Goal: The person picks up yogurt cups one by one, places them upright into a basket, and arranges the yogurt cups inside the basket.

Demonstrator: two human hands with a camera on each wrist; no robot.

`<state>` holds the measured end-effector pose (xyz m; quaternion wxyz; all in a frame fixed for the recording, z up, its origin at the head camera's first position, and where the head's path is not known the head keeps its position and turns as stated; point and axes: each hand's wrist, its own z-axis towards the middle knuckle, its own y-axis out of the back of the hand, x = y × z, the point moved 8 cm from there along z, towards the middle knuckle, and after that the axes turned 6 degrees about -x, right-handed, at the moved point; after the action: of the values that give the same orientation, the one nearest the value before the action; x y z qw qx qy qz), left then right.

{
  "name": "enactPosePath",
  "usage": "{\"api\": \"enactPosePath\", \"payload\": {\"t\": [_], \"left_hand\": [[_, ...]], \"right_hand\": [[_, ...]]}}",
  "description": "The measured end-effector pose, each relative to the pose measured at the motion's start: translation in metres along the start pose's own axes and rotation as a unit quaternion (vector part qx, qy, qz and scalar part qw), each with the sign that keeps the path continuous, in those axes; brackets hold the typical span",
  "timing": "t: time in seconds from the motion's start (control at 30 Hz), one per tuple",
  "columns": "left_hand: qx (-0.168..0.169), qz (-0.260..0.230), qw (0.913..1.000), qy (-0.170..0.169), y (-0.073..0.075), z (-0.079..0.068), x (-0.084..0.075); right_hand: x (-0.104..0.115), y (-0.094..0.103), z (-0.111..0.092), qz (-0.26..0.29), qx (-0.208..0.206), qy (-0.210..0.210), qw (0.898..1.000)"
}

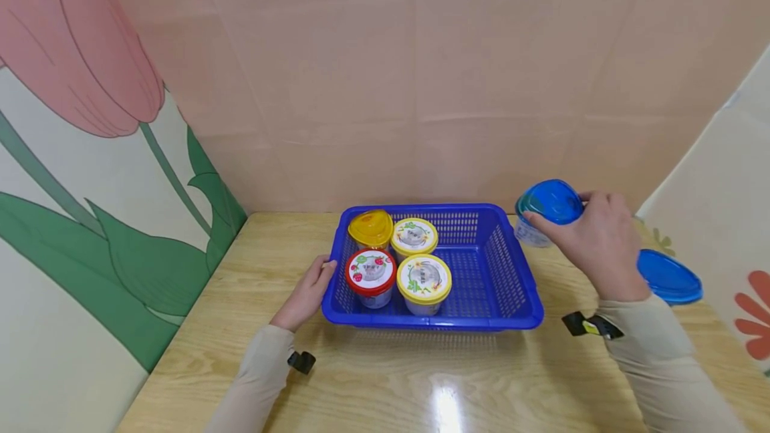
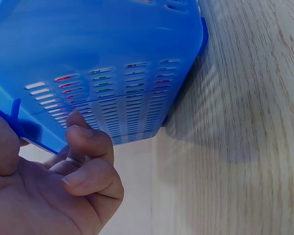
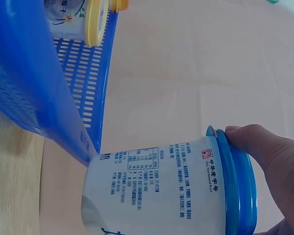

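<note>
"What does the head view give you?"

"I have the blue basket [image 1: 433,321] on the desk [image 1: 373,379], with a red-lidded tub [image 1: 369,272], an amber-lidded tub [image 1: 371,227], a front yellow-rimmed tub [image 1: 424,280] and a rear yellow-rimmed tub [image 1: 415,236] grouped in its left part. They stand lids up, presumably because their bases sit steadiest that way."

"And the hands?"

"My left hand [image 1: 309,293] is clamped on the basket's left rim, I'd guess to steady it. My right hand [image 1: 607,239] has its grip around the top of a blue-lidded tub [image 1: 544,209], just right of the basket's far corner. Beyond that wrist lies a blue lid-like thing [image 1: 670,276], partly hidden by the arm."

"Left wrist view?"

"I see the rim between thumb and fingers, with the fingers bent outside the slotted wall. Holding there probably braces the basket without crowding the tubs."

"Right wrist?"

"My thumb is on the blue lid; most of the other fingers are out of frame. The printed side shows uncovered, so I judge the tub is held by its top to leave its base free. That base is near the basket wall; I can't tell whether they touch."
</note>
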<state>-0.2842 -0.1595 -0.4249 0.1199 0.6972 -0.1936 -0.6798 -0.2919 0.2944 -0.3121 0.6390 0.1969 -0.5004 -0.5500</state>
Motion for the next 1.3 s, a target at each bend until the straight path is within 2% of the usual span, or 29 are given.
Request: {"api": "enactPosePath", "payload": {"t": [0.43, 0.67, 0.73, 1.03, 1.3], "left_hand": [[0.000, 0.000, 1.0000, -0.002, -0.001, 0.000, -0.001], [-0.016, -0.010, 0.9998, -0.001, -0.003, 0.018, 0.030], [-0.024, -0.010, 0.9997, -0.005, -0.003, 0.019, 0.033], [-0.033, -0.007, 0.9993, -0.016, -0.003, 0.018, 0.032], [-0.029, -0.007, 0.9995, -0.008, -0.003, 0.018, 0.033]], "right_hand": [[0.013, -0.003, -0.002, 0.027, -0.008, 0.009, 1.000], [0.019, -0.006, -0.003, 0.036, -0.005, 0.008, 0.999], [0.020, -0.007, -0.003, 0.039, -0.003, 0.007, 0.999], [0.029, -0.011, -0.002, 0.063, 0.000, 0.023, 0.998], [0.037, -0.017, -0.002, 0.073, 0.011, 0.017, 0.997]]}}
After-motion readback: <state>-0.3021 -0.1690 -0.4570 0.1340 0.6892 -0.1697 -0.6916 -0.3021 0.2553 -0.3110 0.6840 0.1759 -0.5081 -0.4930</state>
